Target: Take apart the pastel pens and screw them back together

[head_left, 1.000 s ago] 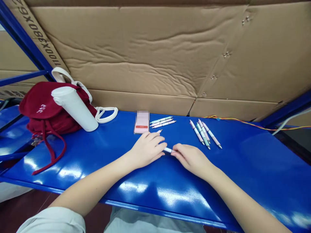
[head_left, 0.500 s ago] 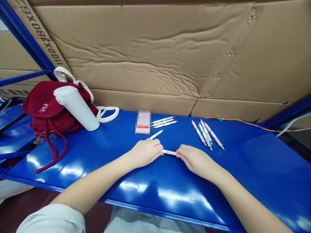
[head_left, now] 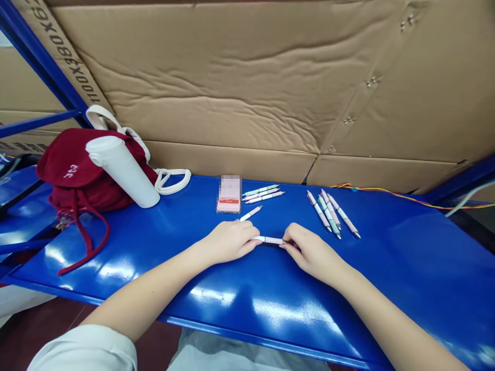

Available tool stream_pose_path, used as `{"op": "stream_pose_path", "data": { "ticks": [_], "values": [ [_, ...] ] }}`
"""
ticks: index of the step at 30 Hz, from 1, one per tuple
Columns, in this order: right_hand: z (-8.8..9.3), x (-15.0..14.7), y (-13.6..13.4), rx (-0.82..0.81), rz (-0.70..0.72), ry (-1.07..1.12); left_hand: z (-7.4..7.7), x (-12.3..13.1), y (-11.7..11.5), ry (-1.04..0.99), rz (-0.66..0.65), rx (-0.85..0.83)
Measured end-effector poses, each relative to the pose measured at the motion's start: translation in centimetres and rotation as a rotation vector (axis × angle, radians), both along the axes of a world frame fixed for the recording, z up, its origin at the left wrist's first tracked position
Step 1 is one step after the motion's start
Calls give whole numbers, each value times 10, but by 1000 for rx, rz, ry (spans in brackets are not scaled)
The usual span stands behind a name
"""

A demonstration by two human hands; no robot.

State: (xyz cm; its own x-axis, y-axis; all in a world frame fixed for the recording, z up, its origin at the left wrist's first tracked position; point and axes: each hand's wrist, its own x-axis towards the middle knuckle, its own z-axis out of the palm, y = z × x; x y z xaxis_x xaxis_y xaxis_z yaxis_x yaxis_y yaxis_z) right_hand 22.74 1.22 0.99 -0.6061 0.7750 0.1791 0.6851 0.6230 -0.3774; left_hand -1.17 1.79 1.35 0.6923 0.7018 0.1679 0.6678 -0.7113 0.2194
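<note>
The left hand [head_left: 228,242] is lying curled on the tabletop [head_left: 406,273], its fingertips closing over one end of a white-and-pink pen [head_left: 269,240], while the right hand [head_left: 311,251] is pinching the pen's dark tip end between thumb and fingers. The pen is lying roughly level across the gap between the two hands, just above the blue metal surface. A second pen [head_left: 250,213] is resting just beyond the left hand, its lower end close to those fingers. Behind it, a phone [head_left: 229,206] is lying face up, its upper screen pixelated and a red button showing near its bottom edge, with three pens [head_left: 263,194] lying side by side just to its right. Four more pens [head_left: 330,214] are lying in a loose fan further right. At the far left, a red bag [head_left: 73,175] with small white lettering too unclear to read is sitting with a white bottle [head_left: 119,172] leaning on it, and a white strap [head_left: 172,181] is looping beside them. Orange and yellow wires [head_left: 386,196] are running along the back edge, in front of cardboard [head_left: 232,77] printed with dimensions beginning 1100X380X.
</note>
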Motion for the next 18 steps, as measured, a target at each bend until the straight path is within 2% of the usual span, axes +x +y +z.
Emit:
{"op": "stream_pose_path", "data": {
  "ticks": [8,14,18],
  "values": [
    [1,-3,-3,-48,-15,-5,-5,7,-4,84,-10,111],
    [4,-1,-1,-119,20,-1,-4,7,-3,59,18,83],
    [2,-1,-2,-114,-12,24,-4,7,-3,46,23,52]
  ]
}}
